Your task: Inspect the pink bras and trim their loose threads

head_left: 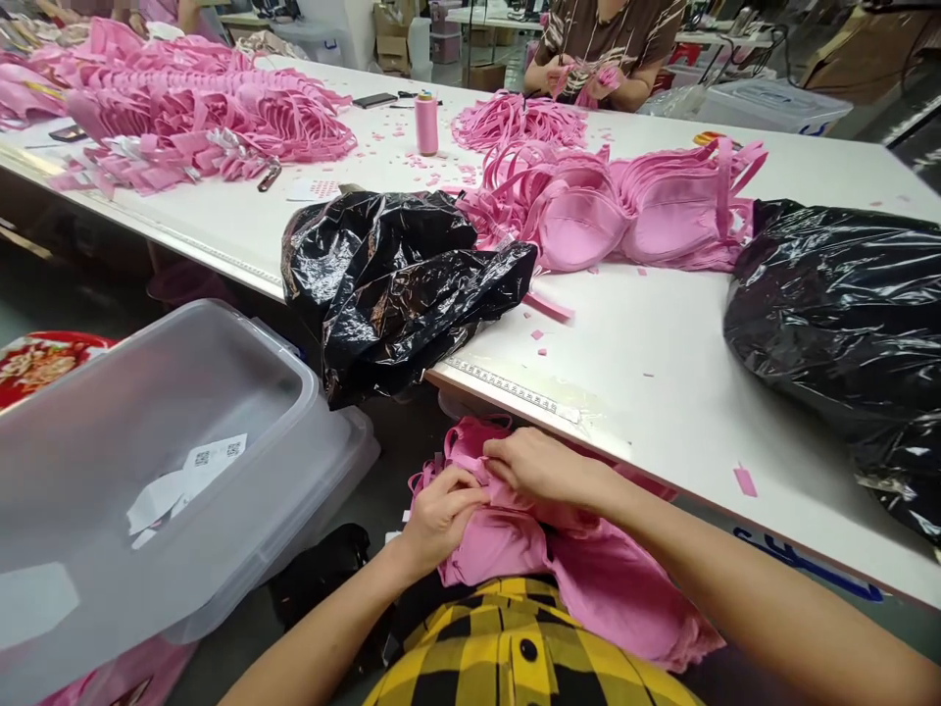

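Fingers [509,455] pinching pink fabric [501,549], illegible printed labels [210,463]

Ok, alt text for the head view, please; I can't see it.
The left hand and right hand hold pink fabric beside a white table. On it are pink bras, black plastic bags and a pink thread spool; a translucent bin stands at left.

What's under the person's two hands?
Pink fabric, bunched up, with the left hand and right hand both pinching it. The fingers cover the exact spots they grip; whatever lies beneath the fabric can't be seen.
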Motion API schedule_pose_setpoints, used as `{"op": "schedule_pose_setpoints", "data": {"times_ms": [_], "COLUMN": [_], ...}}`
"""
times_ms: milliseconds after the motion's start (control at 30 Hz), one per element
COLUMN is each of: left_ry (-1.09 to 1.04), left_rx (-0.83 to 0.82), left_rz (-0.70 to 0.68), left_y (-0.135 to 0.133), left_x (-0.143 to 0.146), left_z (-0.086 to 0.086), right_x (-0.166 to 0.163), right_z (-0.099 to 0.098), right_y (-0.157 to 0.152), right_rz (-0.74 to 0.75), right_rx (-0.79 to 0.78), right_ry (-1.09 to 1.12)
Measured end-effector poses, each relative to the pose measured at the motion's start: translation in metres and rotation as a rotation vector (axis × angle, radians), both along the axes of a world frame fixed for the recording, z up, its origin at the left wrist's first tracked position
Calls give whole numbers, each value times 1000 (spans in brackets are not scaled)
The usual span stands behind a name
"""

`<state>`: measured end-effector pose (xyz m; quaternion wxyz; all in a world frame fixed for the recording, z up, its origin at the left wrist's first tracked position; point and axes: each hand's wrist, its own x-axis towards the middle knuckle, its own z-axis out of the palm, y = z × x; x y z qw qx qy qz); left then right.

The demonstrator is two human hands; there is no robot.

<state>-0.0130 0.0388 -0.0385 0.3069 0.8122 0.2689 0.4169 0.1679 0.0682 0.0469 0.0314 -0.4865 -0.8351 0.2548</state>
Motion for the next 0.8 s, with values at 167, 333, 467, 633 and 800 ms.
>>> {"op": "schedule_pose_setpoints", "data": {"times_ms": [167,333,467,633,800], "left_ry": [-52,-181,-279,-260,-168], "left_rx": [159,23,-352,-584,-306], "left_rz": [4,203,371,333,271], "left_y": [-2,-5,-14,-14,-10], "left_x": [1,10,13,5,7], "left_z": [2,11,3,1,17], "right_x": [-4,-13,-13,-8,-15], "right_z": [-11,-9,-12,-18,-12], "right_y": [4,0,-4,-10,-20], "right_rz": [-88,-233,-299,-275,-218], "right_rx": [-4,21,31,22,102], "right_ry": [118,239,309,386,417]}}
